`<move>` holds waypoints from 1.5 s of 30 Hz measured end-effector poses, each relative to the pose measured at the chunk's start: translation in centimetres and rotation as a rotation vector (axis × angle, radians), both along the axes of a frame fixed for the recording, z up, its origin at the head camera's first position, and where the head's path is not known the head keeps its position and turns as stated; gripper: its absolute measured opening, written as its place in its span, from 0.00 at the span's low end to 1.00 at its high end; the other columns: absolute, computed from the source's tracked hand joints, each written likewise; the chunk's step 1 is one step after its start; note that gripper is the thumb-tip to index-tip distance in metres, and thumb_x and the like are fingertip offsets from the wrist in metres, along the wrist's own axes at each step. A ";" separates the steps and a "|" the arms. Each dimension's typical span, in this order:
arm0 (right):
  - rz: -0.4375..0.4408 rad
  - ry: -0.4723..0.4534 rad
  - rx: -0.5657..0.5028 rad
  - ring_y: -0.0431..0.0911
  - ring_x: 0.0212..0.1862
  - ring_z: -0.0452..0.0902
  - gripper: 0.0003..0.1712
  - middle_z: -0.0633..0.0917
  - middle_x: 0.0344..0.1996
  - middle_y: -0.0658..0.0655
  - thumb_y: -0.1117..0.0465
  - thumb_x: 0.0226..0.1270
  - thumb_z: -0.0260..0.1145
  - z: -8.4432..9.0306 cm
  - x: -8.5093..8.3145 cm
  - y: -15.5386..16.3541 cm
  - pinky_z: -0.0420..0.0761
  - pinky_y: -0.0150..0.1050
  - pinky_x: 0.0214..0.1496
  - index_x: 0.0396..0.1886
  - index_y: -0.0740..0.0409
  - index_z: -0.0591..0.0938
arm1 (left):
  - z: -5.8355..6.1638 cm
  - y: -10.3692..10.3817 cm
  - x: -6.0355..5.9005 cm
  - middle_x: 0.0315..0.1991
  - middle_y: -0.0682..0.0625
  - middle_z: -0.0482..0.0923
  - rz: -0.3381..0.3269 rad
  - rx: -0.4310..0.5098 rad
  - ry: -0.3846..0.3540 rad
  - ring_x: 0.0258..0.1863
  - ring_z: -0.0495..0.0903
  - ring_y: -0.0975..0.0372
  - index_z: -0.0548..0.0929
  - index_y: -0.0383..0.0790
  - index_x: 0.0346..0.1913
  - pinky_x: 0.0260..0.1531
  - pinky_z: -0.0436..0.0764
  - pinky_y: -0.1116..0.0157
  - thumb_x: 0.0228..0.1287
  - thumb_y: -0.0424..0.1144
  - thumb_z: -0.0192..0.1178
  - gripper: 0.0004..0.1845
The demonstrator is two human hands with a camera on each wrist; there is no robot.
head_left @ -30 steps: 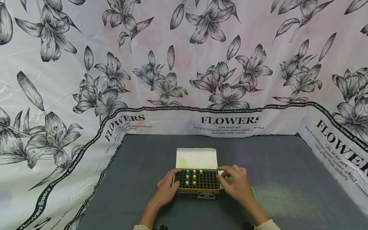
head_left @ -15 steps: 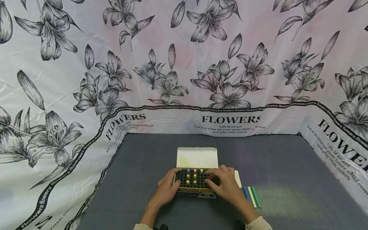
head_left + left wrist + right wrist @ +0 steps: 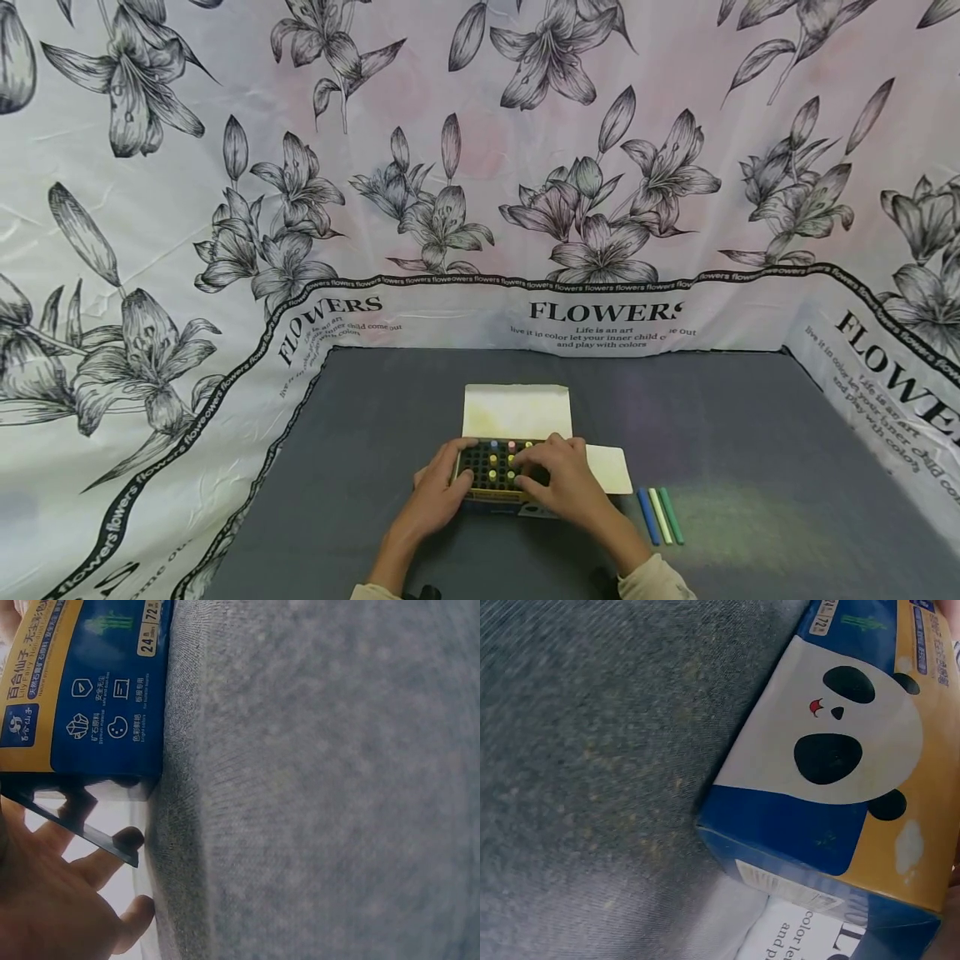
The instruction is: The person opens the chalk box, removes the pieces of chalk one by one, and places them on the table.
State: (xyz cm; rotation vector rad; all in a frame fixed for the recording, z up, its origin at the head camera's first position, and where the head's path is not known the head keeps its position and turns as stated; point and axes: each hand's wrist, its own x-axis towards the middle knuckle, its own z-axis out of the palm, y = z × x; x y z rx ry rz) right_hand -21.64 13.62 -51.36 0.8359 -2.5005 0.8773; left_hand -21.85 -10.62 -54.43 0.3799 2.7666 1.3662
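Head view: both hands, left and right, grip the chalk box; backdrop reads "FLOWERS".

We see the chalk box sitting open on the grey table, its pale lid flap folded back away from us. The left hand grips the box's left end, fingers curled over its top edge. The right hand lies across the right part of the black grid, fingers curled down over the holes; what they pinch, we cannot tell. Coloured chalk tips poke up from a few holes between the 2 hands. A white side flap lies flat right of the box. Just beyond it, 3 loose chalk sticks lie side by side: blue, pale, green. Floral cloth hangs behind.
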 end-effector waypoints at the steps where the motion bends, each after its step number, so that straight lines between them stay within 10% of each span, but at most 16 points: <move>1: -0.004 -0.014 0.012 0.38 0.32 0.68 0.14 0.86 0.28 0.39 0.59 0.53 0.81 0.1 0.0 -0.1 0.56 0.45 0.46 0.41 0.45 0.90 | 0.0 0.0 0.0 0.69 0.49 0.71 0.000 0.000 0.000 0.50 0.73 0.56 0.69 0.62 0.71 0.56 0.59 0.38 0.75 0.43 0.49 0.24; 20: 0.048 -0.314 0.038 0.35 0.29 0.60 0.09 0.86 0.27 0.37 0.58 0.57 0.78 0.8 -0.5 -0.8 0.54 0.44 0.42 0.38 0.44 0.92 | -0.4 -0.3 0.2 0.71 0.47 0.70 0.005 0.007 -0.019 0.66 0.73 0.50 0.69 0.62 0.70 0.60 0.58 0.33 0.75 0.44 0.48 0.23; 45: 0.067 -0.255 -0.045 0.38 0.29 0.66 0.08 0.85 0.26 0.36 0.58 0.59 0.77 0.9 -0.5 -0.1 0.54 0.44 0.43 0.39 0.44 0.91 | -0.2 -0.1 -0.2 0.71 0.46 0.69 -0.012 0.034 -0.027 0.62 0.74 0.50 0.69 0.62 0.70 0.59 0.57 0.32 0.76 0.44 0.49 0.23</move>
